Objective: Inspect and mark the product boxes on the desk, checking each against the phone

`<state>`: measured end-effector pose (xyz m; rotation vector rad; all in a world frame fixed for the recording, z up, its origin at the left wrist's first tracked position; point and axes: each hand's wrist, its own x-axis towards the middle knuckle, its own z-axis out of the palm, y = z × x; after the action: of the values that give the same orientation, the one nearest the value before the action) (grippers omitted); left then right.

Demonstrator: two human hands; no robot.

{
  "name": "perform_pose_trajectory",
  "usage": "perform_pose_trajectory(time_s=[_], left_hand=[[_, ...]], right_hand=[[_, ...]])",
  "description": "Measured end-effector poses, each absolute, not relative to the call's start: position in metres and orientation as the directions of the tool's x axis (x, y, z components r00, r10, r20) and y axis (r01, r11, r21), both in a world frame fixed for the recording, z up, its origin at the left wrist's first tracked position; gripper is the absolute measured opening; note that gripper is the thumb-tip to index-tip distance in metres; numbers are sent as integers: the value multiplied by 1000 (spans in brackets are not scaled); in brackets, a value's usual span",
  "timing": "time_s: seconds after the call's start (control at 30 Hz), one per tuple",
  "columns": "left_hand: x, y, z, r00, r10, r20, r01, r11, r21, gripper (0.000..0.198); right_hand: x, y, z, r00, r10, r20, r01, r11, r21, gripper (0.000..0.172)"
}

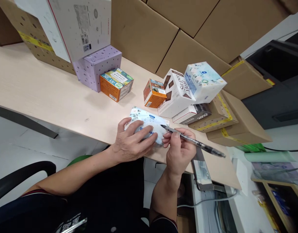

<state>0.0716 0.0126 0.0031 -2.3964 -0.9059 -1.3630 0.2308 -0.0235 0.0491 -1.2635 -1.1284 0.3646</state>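
A soft white tissue pack [149, 121] with blue print lies near the front edge of the light wooden desk [42, 90]. My left hand [131, 142] rests on top of it with fingers curled over the pack, holding it down. My right hand [179, 150] is closed around a dark pen [192, 141], whose tip touches the pack's right side.
Behind the pack stand an orange box [154, 94], a white-and-brown box [175, 94], a floral tissue cube [203, 81], a lilac box [97, 66] and an orange-green box [116, 84]. Cardboard cartons [222, 113] sit to the right. A phone [202, 173] lies at the desk edge.
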Motion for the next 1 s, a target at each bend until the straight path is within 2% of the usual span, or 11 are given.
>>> perform_pose_trajectory(time_s=[0.07, 0.23, 0.47, 0.6, 0.87, 1.0], left_hand=[[71, 13, 3, 378, 385, 842, 626, -776, 74, 25], [71, 12, 2, 375, 428, 822, 608, -783, 131, 28], [72, 12, 8, 374, 346, 861, 654, -756, 20, 20], [74, 13, 10, 340, 307, 889, 670, -743, 0, 19], [75, 13, 10, 338, 304, 891, 664, -747, 3, 19], [74, 13, 10, 339, 303, 890, 662, -750, 3, 20]], right_hand=[[230, -23, 46, 473, 750, 463, 327, 339, -882, 14], [233, -23, 42, 433, 777, 458, 392, 295, -871, 16], [237, -21, 41, 373, 798, 474, 501, 258, -826, 24], [239, -20, 40, 348, 799, 490, 554, 246, -795, 23], [240, -20, 38, 360, 798, 483, 570, 222, -791, 22], [237, -20, 40, 348, 809, 473, 507, 262, -821, 19]])
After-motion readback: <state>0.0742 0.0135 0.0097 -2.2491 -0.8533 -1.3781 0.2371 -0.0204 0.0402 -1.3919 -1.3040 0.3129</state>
